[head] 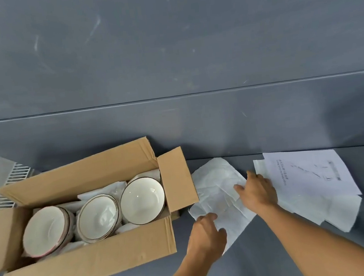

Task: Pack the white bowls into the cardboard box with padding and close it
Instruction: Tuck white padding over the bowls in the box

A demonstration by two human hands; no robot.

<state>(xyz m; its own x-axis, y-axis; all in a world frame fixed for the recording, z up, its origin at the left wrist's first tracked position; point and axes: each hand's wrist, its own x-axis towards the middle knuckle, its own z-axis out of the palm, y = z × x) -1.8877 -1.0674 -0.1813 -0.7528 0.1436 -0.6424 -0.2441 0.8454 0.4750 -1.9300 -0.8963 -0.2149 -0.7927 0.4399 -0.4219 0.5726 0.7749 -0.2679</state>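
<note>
Both hands' fingers (241, 187) lie loosely spread on the white padding paper (216, 193), gripping nothing

The cardboard box (77, 220) sits on the worktop (269, 252) well left of the left hand (206, 232), with three bowls (98, 216) in a row inside. Both hands rest on padding paper (216, 193); a printed sheet (309, 173) lies just right of the right hand (258, 191).
</note>
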